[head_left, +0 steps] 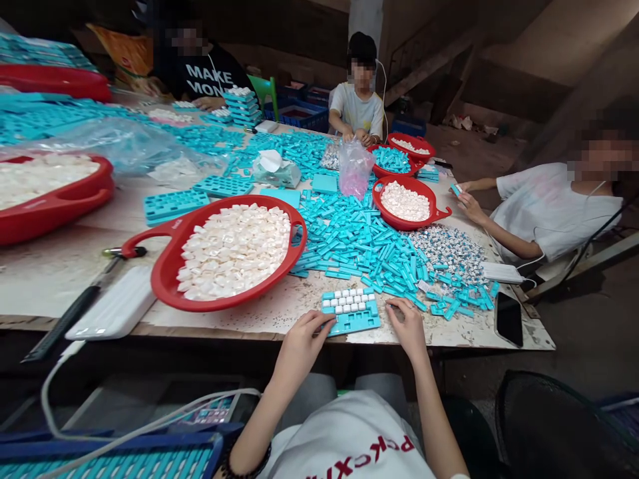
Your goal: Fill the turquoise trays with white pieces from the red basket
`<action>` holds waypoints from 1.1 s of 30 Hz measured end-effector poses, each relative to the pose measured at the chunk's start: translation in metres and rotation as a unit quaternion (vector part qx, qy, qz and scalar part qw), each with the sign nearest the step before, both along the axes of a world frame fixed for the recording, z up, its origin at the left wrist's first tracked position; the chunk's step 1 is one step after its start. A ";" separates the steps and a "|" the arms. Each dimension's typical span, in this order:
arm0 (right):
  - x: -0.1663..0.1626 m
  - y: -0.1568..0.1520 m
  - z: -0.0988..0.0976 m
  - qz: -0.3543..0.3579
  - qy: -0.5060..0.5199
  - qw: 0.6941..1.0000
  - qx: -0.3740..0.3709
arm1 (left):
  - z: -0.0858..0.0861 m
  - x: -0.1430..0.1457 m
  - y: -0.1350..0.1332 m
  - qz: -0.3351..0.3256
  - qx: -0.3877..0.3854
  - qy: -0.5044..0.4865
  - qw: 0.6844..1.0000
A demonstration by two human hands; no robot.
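Note:
A light-blue slotted panel (355, 322) lies on the table right in front of me, with rows of white square key-like pieces (351, 301) in its upper part and open slots along its lower part. The thumb and fingers of my left hand (305, 336) are closed on the panel's left edge. Just right of the panel, my right hand (407, 324) rests by the tabletop, fingers bent but apart, with nothing visible in them. Beyond it spreads a heap of loose blue strips (359, 239). To the left, a red basin (227, 305) is full of white pieces.
A hammer (74, 313) and a white power bank (112, 307) lie at the left table edge. A phone (508, 319) is at the right corner, near a pile of small printed cubes (446, 253). Another red basin (403, 223) stands farther back. Several people sit around the table.

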State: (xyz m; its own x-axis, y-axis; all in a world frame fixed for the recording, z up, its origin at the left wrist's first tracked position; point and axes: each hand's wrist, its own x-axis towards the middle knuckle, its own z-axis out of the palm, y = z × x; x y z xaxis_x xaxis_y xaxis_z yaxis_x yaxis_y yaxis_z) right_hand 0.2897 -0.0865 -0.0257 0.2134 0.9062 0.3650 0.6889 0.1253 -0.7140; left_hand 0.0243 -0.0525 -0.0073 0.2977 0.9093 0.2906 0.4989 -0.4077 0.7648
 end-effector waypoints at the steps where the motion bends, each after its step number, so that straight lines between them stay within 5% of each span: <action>1: 0.000 0.000 0.001 0.000 -0.001 1.000 -0.003 | 0.001 0.000 0.000 0.002 -0.001 -0.002 1.000; 26: 0.001 0.001 0.000 0.001 -0.004 1.000 -0.010 | -0.003 0.000 -0.002 0.007 -0.022 0.004 1.000; 30: -0.001 0.001 0.000 -0.004 0.003 1.000 -0.003 | 0.011 -0.002 0.007 0.002 -0.041 -0.022 0.999; 33: -0.002 0.001 -0.001 -0.011 0.007 1.000 0.005 | 0.030 0.006 0.040 0.004 -0.020 -0.017 1.000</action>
